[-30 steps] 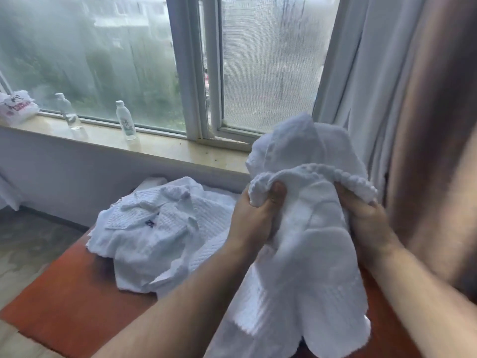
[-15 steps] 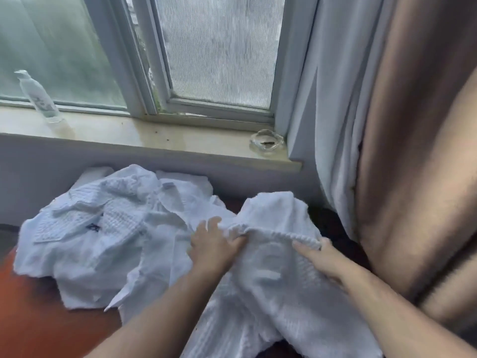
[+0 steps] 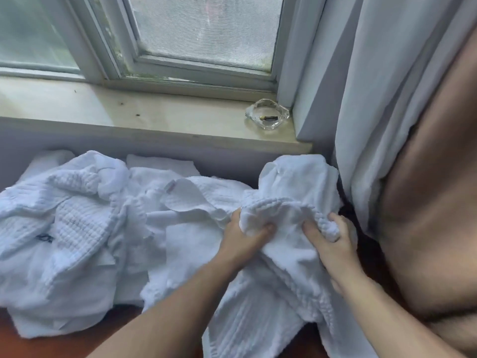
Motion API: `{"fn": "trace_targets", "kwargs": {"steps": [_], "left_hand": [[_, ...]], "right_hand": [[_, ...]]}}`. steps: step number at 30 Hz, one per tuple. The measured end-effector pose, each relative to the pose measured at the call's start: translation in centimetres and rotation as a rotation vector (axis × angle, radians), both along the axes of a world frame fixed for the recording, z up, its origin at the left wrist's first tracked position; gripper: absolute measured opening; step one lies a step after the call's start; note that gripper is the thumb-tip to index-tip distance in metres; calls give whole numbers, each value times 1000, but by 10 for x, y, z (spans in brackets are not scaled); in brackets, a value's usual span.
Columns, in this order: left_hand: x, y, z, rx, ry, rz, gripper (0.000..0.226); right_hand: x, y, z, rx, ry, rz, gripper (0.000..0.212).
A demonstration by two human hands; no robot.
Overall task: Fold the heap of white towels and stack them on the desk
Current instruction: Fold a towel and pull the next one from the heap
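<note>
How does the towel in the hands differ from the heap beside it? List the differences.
The towel is gripped along one edge by the left hand and right hand; the heap lies loose. The towel is one piece; the heap is several, crumpled together. Both are white and unfolded.

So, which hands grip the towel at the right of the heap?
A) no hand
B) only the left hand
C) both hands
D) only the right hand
C: the left hand and the right hand each have the thumb and fingers closed round the bunched top edge of the towel.
</note>
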State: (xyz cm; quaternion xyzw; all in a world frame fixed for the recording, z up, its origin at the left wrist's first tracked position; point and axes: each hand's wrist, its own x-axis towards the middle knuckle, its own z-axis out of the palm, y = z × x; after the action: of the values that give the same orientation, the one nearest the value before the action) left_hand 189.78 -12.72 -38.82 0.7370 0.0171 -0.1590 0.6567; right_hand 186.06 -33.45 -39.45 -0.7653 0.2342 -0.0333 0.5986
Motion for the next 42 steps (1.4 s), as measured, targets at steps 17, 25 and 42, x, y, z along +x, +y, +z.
{"fn": "trace_targets", "kwargs": {"steps": [17, 25, 42], "left_hand": [[83, -49, -43, -59, -141, -95, 31], [37, 14, -14, 260, 56, -46, 78], [-88, 298, 38, 468, -56, 486, 68]], "right_hand": [[68, -28, -33, -392, 324, 48, 103], [15, 7, 24, -698, 144, -69, 72], [28, 270, 49, -260, 97, 462, 41]]}}
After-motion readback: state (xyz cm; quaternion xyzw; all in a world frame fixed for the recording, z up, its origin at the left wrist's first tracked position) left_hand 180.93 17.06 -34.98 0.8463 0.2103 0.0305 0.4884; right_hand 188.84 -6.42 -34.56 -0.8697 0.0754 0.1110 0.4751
